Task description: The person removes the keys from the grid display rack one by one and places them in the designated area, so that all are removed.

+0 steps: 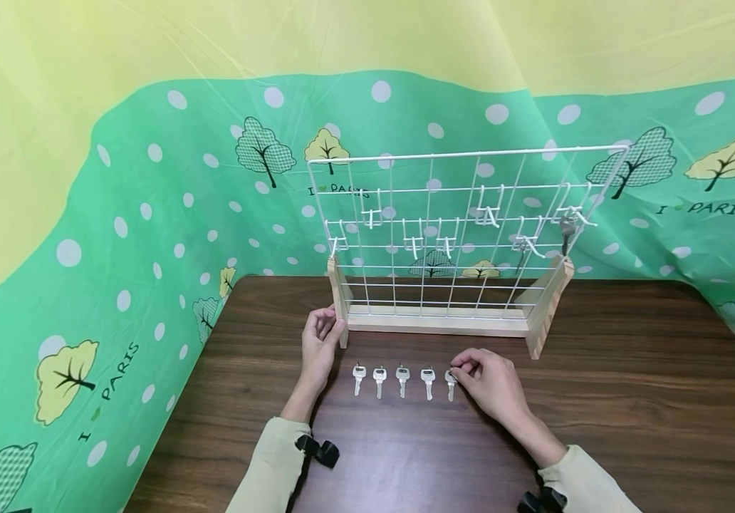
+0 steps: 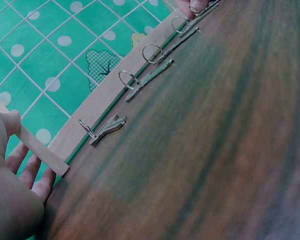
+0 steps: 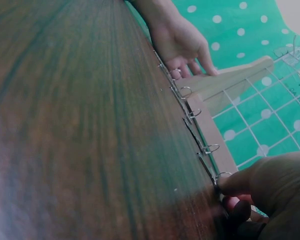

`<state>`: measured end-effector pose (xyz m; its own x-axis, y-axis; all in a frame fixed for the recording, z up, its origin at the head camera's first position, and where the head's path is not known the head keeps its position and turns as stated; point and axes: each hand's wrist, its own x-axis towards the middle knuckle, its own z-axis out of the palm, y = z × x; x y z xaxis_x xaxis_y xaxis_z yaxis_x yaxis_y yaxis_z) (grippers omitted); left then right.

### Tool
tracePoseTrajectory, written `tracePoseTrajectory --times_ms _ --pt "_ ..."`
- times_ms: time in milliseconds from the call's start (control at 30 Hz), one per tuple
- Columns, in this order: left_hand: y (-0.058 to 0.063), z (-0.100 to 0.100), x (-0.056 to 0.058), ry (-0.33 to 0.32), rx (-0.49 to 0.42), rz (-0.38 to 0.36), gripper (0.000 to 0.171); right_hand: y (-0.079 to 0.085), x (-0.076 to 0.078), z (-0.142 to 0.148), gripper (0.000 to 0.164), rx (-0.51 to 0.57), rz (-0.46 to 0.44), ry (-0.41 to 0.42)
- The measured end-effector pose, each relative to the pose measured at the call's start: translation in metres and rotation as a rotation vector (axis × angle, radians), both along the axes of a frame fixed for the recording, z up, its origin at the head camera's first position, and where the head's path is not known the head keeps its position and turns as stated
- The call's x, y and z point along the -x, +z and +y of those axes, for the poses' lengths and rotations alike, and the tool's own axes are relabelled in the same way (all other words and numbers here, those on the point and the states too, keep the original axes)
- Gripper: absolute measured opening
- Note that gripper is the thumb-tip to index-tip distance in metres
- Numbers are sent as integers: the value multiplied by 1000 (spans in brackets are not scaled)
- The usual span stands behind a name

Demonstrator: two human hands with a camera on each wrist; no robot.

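Note:
Several silver keys point(image 1: 402, 380) with small split rings lie in a row on the brown table point(image 1: 393, 456). At the right end of that row, my right hand point(image 1: 492, 381) pinches the last key point(image 1: 451, 388) by its ring end, thumb against the fingers. Behind the keys stands a white wire grid rack point(image 1: 431, 286) on a wooden base. My left hand point(image 1: 321, 342) grips the rack's left wooden leg point(image 2: 40, 150), thumb on one side and fingers on the other.
White wire hooks point(image 1: 487, 216) hang at several heights on the grid. A key point(image 1: 566, 235) dangles from a hook at the far right. Green and yellow printed cloth point(image 1: 156, 214) closes off the table's back and left side.

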<state>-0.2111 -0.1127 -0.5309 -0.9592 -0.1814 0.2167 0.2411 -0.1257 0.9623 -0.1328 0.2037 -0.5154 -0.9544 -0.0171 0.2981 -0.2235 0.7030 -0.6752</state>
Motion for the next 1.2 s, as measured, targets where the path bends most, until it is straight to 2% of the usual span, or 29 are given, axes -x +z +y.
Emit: tracePoseTrajectory --times_ms 167,800,1000,1200 --pt "0 0 0 1 1 3 28 1 1 1 11 1 -17 5" --pt "2 -1 -1 3 5 -1 28 1 2 0 13 30 -2 -15" --pt "2 0 -2 3 1 3 28 3 3 2 11 54 -49 -7" --pt "1 0 -1 1 -1 3 28 7 3 5 20 96 -112 -17"
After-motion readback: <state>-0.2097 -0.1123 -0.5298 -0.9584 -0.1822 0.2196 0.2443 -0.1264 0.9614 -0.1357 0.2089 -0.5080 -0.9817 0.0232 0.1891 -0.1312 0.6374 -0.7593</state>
